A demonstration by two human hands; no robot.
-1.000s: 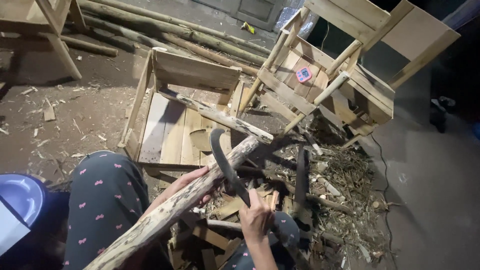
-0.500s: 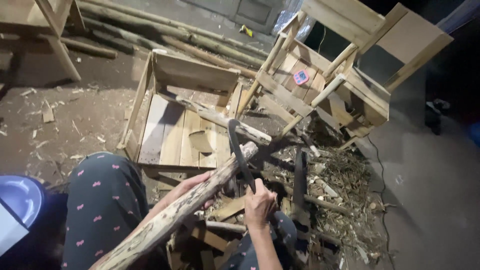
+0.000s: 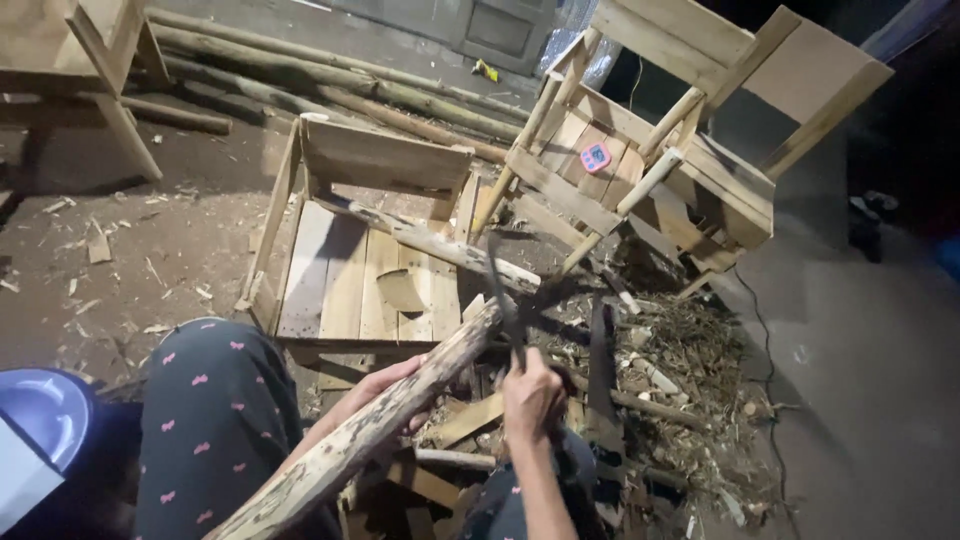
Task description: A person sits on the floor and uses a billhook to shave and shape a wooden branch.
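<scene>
Right hand [image 3: 532,398] has its grip clenched on a machete handle, blade [image 3: 503,300] meeting the peeled log [image 3: 400,410] that the left hand [image 3: 385,385] clasps.

Two hands show: the left hand [image 3: 385,385] and the right hand [image 3: 532,392]. One debarked pole [image 3: 385,415] lies across the lap, and one dark blade [image 3: 503,300] meets it. One blue bowl [image 3: 40,415] sits at the left edge. One pink gadget [image 3: 595,157] rests on the slats.

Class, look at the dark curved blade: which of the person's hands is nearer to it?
Right. The right hand grips the blade by its handle, just below it. The left hand sits farther left, under the log.
</scene>
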